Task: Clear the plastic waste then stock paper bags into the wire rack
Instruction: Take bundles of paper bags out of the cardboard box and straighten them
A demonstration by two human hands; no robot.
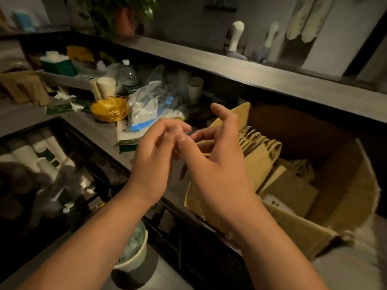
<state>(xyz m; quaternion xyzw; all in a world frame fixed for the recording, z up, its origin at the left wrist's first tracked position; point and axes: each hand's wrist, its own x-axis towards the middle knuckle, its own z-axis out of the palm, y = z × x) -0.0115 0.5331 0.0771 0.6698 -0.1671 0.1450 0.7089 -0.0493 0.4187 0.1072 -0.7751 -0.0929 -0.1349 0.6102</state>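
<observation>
Both hands raised, fingertips meeting: left hand [155, 155] and right hand [217, 164] loosely curled, nothing visibly held. Brown handled paper bags [259, 151] stand in open cardboard box [343, 197], just beside right hand.

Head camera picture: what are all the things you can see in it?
Cardboard box: one, brown, right, open.
Paper bags: several, tan, inside the box.
Clear plastic bag: one, holding blue and white items, counter middle.
Basket: one, yellow, left of the plastic bag.
Water bottle: one, clear, behind the basket.
Paper cups: white, by the basket.
Black crate: one, left, holding white rolls.
Left hand: empty, fingers loosely curled.
Right hand: empty, over the box.
</observation>
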